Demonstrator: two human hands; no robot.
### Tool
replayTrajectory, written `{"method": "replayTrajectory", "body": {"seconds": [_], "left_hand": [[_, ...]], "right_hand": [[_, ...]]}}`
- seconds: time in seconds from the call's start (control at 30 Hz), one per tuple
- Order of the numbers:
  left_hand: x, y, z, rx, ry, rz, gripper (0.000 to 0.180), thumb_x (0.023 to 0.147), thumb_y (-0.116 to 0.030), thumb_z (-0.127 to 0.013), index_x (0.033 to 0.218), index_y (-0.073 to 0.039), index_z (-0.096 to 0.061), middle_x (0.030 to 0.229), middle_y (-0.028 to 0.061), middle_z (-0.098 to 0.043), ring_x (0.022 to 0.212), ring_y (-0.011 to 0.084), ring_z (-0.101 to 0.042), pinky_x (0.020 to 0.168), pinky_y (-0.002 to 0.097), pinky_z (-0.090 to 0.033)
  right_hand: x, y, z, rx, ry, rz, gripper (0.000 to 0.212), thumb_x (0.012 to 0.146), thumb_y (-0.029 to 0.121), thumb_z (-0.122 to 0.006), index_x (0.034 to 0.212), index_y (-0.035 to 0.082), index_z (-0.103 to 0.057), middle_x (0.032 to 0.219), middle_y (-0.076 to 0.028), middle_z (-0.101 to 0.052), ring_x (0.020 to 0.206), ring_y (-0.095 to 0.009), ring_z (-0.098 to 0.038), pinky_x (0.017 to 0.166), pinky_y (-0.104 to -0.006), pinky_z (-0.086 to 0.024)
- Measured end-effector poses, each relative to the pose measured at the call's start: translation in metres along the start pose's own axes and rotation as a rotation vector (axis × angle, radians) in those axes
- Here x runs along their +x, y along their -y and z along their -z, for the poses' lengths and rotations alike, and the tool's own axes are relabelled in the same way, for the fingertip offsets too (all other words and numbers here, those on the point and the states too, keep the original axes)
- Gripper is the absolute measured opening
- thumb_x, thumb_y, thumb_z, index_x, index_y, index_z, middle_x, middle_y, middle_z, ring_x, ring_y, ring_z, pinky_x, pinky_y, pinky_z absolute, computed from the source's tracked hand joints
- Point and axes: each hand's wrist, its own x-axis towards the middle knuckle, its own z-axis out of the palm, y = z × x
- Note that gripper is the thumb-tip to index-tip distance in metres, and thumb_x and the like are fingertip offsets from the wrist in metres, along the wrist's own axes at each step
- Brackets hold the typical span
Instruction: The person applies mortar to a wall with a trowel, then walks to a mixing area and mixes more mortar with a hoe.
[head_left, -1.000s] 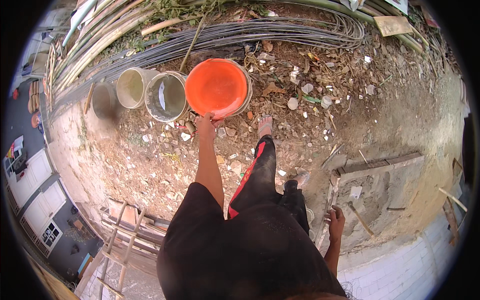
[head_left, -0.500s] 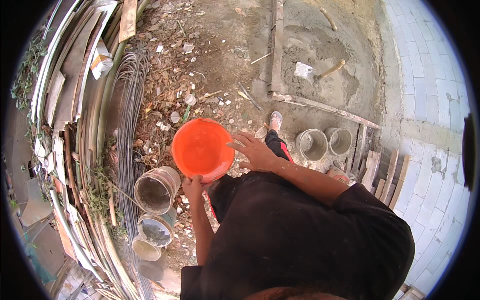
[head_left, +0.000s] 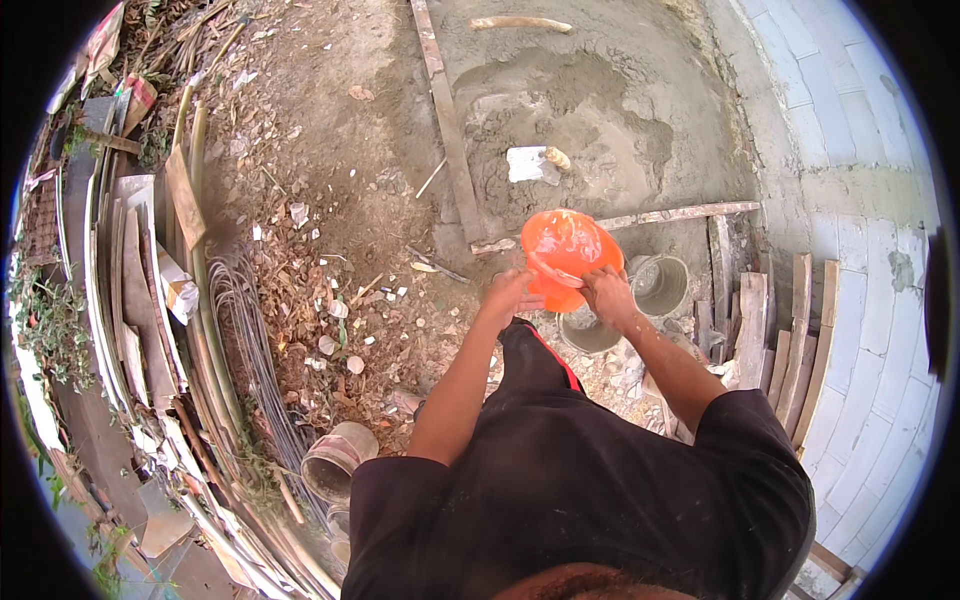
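Note:
I hold an orange plastic bucket [head_left: 566, 252] out in front of me with both hands. My left hand [head_left: 508, 296] grips its near left rim and my right hand [head_left: 606, 292] grips its near right rim. The bucket is tilted, its open side turned partly up toward me. It hangs over two grey cement-stained buckets, one [head_left: 659, 284] just to its right and one [head_left: 590, 331] just below it. Beyond lies a pile of wet grey mortar [head_left: 580, 120] with a trowel-like tool [head_left: 533, 163] in it.
A wooden plank frame [head_left: 447, 120] borders the mortar. Coiled steel wire [head_left: 250, 340] and stacked boards [head_left: 140, 290] lie on the left. Another dirty bucket [head_left: 335, 462] stands low left. Wooden slats [head_left: 790, 330] lean by the white tiled wall [head_left: 860, 250] on the right.
I have turned to the right with the orange bucket, away from the wire pile and toward the mortar. Both hands now grip the rim over the grey buckets.

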Motion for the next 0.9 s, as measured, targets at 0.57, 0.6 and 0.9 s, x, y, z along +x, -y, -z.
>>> {"method": "replayTrajectory", "body": {"seconds": [0.57,0.6,0.9], "left_hand": [[-0.163,0.145,0.212,0.335,-0.836,0.249,0.036,0.085,-0.027,-0.065,0.107,0.002,-0.068,0.074,0.0059,-0.061,0.065,0.0148,-0.059,0.048,0.0287,-0.048],[-0.172,0.158,0.213,0.316,-0.879,0.269,0.035,0.085,-0.027,-0.064,0.104,0.002,-0.069,0.073,0.0053,-0.060,0.065,0.0143,-0.058,0.048,0.0288,-0.047],[-0.142,0.191,0.204,0.516,-0.772,-0.142,0.038,0.085,-0.029,-0.066,0.103,0.005,-0.069,0.098,0.0163,-0.071,0.092,0.0218,-0.066,0.084,0.0330,-0.050]], "right_hand": [[0.200,-0.223,0.244,-0.655,0.821,-0.323,0.044,0.074,0.029,-0.076,0.110,0.005,-0.071,0.111,-0.015,-0.069,0.105,-0.033,-0.065,0.087,-0.0437,-0.052],[0.200,-0.220,0.250,-0.732,0.842,-0.310,0.044,0.074,0.028,-0.077,0.111,0.005,-0.071,0.112,-0.015,-0.069,0.105,-0.033,-0.065,0.088,-0.0440,-0.052],[0.132,-0.086,0.155,-0.677,0.355,-0.150,0.020,0.083,0.015,-0.058,0.095,0.007,-0.072,0.099,-0.014,-0.072,0.097,-0.032,-0.069,0.087,-0.0483,-0.048]]}}
